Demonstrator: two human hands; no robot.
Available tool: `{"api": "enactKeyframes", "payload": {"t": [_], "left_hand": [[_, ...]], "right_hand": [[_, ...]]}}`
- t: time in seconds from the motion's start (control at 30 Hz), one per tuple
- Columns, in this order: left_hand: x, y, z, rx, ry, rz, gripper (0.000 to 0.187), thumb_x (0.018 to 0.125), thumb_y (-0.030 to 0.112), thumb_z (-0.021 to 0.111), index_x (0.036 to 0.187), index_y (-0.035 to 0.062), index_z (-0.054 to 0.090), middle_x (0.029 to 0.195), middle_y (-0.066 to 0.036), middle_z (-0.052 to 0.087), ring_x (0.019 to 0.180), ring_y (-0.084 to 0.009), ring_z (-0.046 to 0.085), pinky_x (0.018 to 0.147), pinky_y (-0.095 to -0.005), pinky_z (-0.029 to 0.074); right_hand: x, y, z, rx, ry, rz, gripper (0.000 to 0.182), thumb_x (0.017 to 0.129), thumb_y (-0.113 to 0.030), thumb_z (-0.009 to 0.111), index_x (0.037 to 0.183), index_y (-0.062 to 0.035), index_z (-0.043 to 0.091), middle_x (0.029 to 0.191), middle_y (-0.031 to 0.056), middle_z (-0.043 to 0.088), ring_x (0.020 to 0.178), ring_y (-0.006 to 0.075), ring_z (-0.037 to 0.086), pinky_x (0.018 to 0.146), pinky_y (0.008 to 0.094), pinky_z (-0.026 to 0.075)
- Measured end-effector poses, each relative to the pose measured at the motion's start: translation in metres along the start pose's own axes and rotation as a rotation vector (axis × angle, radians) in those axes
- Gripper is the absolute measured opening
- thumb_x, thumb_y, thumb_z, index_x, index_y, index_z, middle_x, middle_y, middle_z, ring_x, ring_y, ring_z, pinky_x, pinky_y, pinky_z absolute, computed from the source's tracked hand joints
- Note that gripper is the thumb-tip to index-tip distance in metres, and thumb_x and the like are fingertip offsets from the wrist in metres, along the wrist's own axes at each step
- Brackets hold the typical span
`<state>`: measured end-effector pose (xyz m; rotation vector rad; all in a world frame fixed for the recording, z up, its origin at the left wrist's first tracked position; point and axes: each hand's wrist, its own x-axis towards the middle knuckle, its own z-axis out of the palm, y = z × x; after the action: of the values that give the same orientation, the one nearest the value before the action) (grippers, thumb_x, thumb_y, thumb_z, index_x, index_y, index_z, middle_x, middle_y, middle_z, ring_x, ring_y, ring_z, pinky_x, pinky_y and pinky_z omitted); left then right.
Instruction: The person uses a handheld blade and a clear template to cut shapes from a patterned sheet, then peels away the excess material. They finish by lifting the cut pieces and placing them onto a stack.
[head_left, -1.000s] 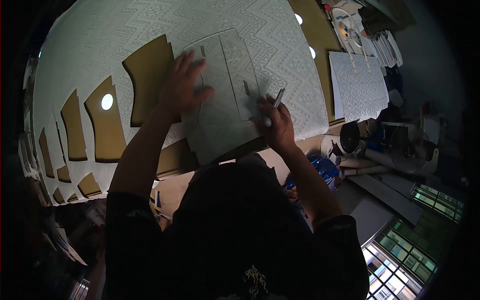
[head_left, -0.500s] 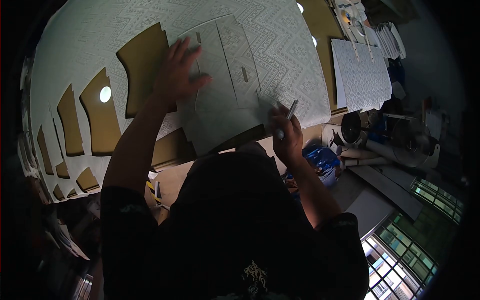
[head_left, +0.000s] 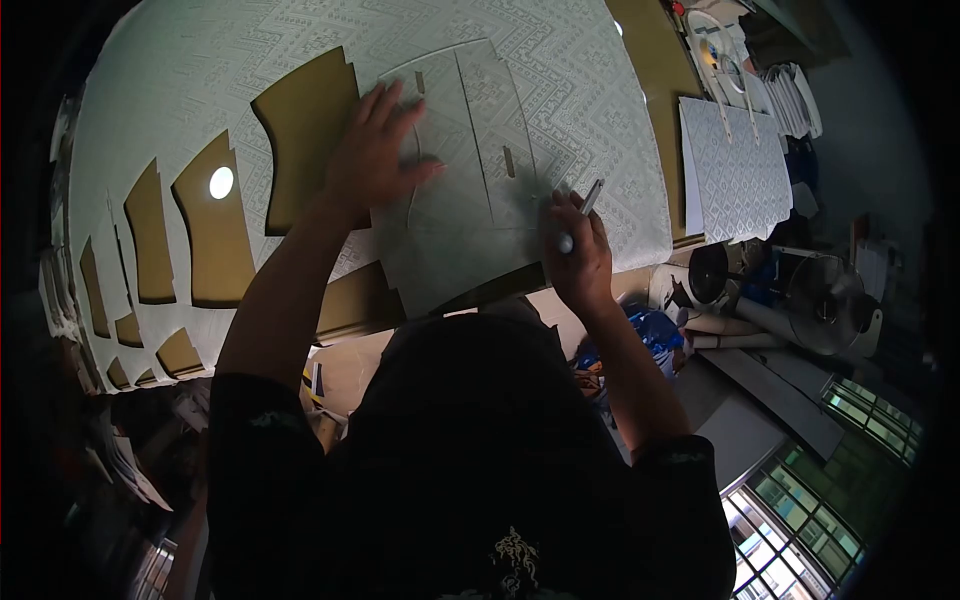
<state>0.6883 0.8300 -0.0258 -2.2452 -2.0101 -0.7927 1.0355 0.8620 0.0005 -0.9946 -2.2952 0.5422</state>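
Note:
A clear plastic template (head_left: 465,150) with a dark line down it and two small slots lies on pale patterned fabric (head_left: 590,110). My left hand (head_left: 385,150) rests on the template's left part with its fingers spread. At the template's lower right corner, my right hand (head_left: 580,255) is closed around a slim silver-white pen (head_left: 592,197) whose one end points up. Whether its fingertips touch the template is hard to see, as they are slightly blurred. A shaped cut-out (head_left: 310,145) in the fabric beside my left hand shows the brown surface underneath.
More brown cut-outs (head_left: 205,240) run along the fabric's left side. A folded patterned piece (head_left: 740,165) lies at the table's right end. Beyond the table's right edge stand a fan (head_left: 830,300) and a blue plastic bag (head_left: 655,330). My body is close to the table's front edge.
The view has shifted, so the table, template and left hand appear slightly further right. My right hand sits a little closer to the template's corner, still holding the pen.

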Motion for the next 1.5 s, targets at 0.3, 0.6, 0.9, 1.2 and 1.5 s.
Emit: {"api": "enactKeyframes", "payload": {"t": [0.3, 0.6, 0.9, 1.2, 1.5], "left_hand": [[0.002, 0.001, -0.002, -0.006, -0.033, -0.027, 0.085, 0.081, 0.059, 0.077, 0.144, 0.0061, 0.056, 0.160, -0.026, 0.037, 0.149, -0.0462, 0.031, 0.120, -0.0563, 0.033], [0.003, 0.003, -0.004, -0.027, -0.040, -0.034, 0.085, 0.080, 0.057, 0.079, 0.143, 0.0057, 0.056, 0.160, -0.026, 0.036, 0.149, -0.0470, 0.030, 0.120, -0.0572, 0.033], [0.004, 0.005, -0.007, -0.013, -0.065, -0.049, 0.086, 0.079, 0.058, 0.079, 0.144, 0.0062, 0.057, 0.161, -0.026, 0.035, 0.149, -0.0466, 0.030, 0.120, -0.0571, 0.032], [0.003, 0.003, -0.004, -0.013, -0.048, -0.036, 0.085, 0.080, 0.060, 0.078, 0.143, 0.0066, 0.058, 0.160, -0.026, 0.036, 0.148, -0.0471, 0.032, 0.119, -0.0567, 0.033], [0.001, 0.002, -0.004, -0.023, -0.060, -0.035, 0.084, 0.081, 0.061, 0.077, 0.143, 0.0071, 0.058, 0.161, -0.026, 0.036, 0.148, -0.0471, 0.032, 0.119, -0.0575, 0.033]], "right_hand": [[0.020, 0.004, 0.018, -0.025, -0.143, -0.152, 0.051, 0.077, -0.012, 0.085, 0.120, -0.0062, 0.058, 0.137, 0.0188, 0.065, 0.129, 0.0439, 0.058, 0.106, 0.0498, 0.051], [0.019, 0.007, 0.022, 0.057, -0.128, -0.162, 0.049, 0.075, -0.009, 0.086, 0.117, -0.0061, 0.061, 0.133, 0.0185, 0.067, 0.126, 0.0411, 0.060, 0.107, 0.0464, 0.051], [0.020, 0.006, 0.019, 0.049, -0.143, -0.174, 0.048, 0.074, -0.007, 0.086, 0.116, -0.0047, 0.061, 0.131, 0.0195, 0.067, 0.126, 0.0394, 0.061, 0.104, 0.0456, 0.053], [0.020, 0.003, 0.020, 0.060, -0.125, -0.157, 0.044, 0.075, -0.008, 0.085, 0.113, -0.0051, 0.062, 0.131, 0.0189, 0.067, 0.126, 0.0384, 0.061, 0.104, 0.0448, 0.053], [0.021, 0.003, 0.018, 0.060, -0.100, -0.181, 0.039, 0.079, -0.008, 0.083, 0.111, -0.0055, 0.060, 0.132, 0.0189, 0.067, 0.121, 0.0381, 0.064, 0.100, 0.0445, 0.055]]}}
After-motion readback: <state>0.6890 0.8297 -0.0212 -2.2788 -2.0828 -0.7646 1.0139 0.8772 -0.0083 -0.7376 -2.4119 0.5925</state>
